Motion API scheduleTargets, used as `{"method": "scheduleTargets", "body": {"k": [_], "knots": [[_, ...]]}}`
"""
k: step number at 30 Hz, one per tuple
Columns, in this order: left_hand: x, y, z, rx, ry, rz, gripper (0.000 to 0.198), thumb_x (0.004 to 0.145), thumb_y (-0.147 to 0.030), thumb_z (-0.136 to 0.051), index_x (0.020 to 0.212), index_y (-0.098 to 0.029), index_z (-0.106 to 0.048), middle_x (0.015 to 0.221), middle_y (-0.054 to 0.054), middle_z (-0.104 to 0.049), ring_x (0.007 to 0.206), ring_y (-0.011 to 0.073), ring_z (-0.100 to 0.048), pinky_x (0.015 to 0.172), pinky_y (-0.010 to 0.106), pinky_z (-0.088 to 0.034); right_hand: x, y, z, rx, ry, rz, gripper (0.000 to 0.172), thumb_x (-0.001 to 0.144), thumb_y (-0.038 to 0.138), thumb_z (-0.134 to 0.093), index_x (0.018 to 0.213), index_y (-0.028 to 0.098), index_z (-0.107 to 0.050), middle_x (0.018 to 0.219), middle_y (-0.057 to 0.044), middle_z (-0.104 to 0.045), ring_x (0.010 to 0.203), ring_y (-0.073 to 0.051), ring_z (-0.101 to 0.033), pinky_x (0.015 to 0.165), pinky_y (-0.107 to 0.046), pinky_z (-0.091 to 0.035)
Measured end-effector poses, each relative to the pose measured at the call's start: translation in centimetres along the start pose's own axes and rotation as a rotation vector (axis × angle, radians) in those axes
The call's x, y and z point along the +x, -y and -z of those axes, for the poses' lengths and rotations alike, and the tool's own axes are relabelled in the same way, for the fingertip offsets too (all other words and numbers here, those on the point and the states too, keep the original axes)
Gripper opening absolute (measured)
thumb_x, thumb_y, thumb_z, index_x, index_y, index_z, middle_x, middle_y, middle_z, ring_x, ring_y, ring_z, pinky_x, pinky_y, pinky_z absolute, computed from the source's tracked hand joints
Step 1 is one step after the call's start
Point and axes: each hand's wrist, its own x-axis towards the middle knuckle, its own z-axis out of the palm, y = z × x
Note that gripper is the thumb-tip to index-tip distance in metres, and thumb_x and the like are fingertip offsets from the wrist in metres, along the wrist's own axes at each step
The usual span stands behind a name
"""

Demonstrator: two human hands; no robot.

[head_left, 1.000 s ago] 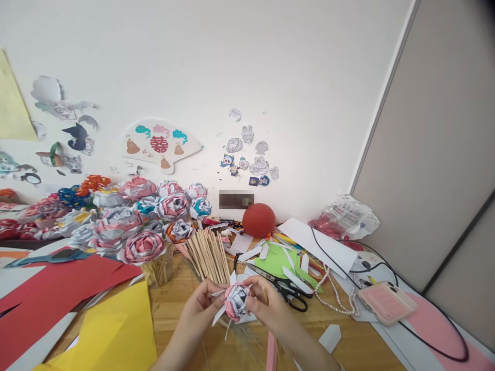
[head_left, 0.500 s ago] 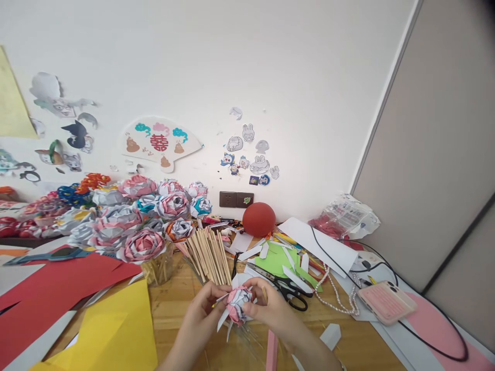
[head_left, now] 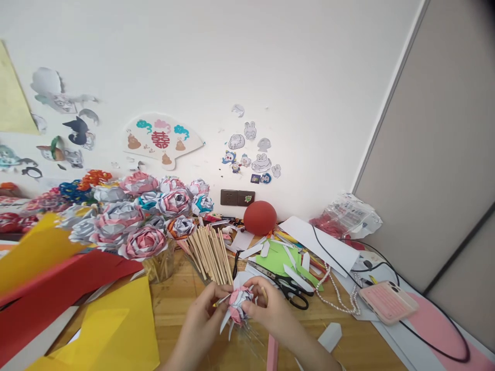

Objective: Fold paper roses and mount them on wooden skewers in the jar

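Note:
Between my two hands, a small pink and white paper flower (head_left: pixel 240 304) is held above the wooden table. My left hand (head_left: pixel 209 306) pinches its left side, where white paper strips stick out and hang down. On the right side, my right hand (head_left: pixel 263 301) has thumb and fingers closed around the petals. A bundle of thin wooden sticks (head_left: pixel 211 252) lies just beyond my hands. Black-handled scissors (head_left: pixel 292 288) rest right behind my right hand. Below my right wrist a pink paper strip (head_left: pixel 272 353) lies on the table.
Finished paper flowers (head_left: pixel 143 242) stand in a clear jar (head_left: pixel 160 265) at the left. Yellow paper (head_left: pixel 116 330) and red paper (head_left: pixel 58 278) cover the left side. A red balloon (head_left: pixel 260 218), green paper (head_left: pixel 276 257), a bead string (head_left: pixel 340 306) and a pink phone (head_left: pixel 389 301) with a black cable are also here.
A yellow sheet has come up, blurred, over the red paper at the far left, covering the blue strap there. My hands keep their hold on the flower, almost unmoved.

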Motion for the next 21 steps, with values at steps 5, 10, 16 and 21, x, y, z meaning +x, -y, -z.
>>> {"method": "scheduleTargets", "body": {"k": [5, 10, 16, 21], "knots": [[0.5, 0.1, -0.1, -0.174, -0.014, 0.068, 0.028, 0.056, -0.040, -0.075, 0.056, -0.017, -0.058, 0.074, 0.006, -0.070, 0.068, 0.0188, -0.062, 0.061, 0.026, -0.048, -0.1, 0.4, 0.6, -0.001, -0.025, 0.066, 0.034, 0.075, 0.045, -0.059, 0.096, 0.019, -0.054, 0.071, 0.001, -0.050, 0.062, -0.013, -0.046, 0.059, -0.024, -0.037], [1.1, 1.1, 0.4, -0.409, -0.017, 0.121, 0.030, 0.058, -0.033, -0.076, 0.059, -0.016, -0.052, 0.087, 0.004, -0.070, 0.067, 0.0162, -0.063, 0.060, 0.027, -0.050, 0.4, 0.5, 1.5, 0.103, -0.144, 0.072, 0.046, 0.080, 0.054, -0.049, 0.108, 0.018, -0.051, 0.071, 0.000, -0.050, 0.068, -0.015, -0.051, 0.066, -0.027, -0.038], [1.2, 1.2, 0.4, -0.525, -0.001, 0.137, 0.030, 0.059, -0.027, -0.077, 0.060, -0.017, -0.048, 0.083, 0.002, -0.069, 0.066, 0.0148, -0.063, 0.057, 0.024, -0.048, 0.9, 0.1, 0.8, 0.030, 0.026, 0.021, 0.045, 0.081, 0.057, -0.044, 0.086, 0.015, -0.060, 0.062, -0.001, -0.055, 0.064, -0.015, -0.051, 0.066, -0.027, -0.037], [1.2, 1.0, 0.3, -0.427, 0.024, 0.139, 0.030, 0.059, -0.033, -0.076, 0.059, -0.017, -0.050, 0.070, -0.001, -0.065, 0.060, 0.0135, -0.060, 0.055, 0.023, -0.047, 1.0, 0.4, 0.7, -0.046, 0.026, 0.021, 0.044, 0.081, 0.055, -0.044, 0.064, 0.016, -0.053, 0.058, 0.001, -0.050, 0.059, -0.013, -0.047, 0.060, -0.025, -0.034]]}}
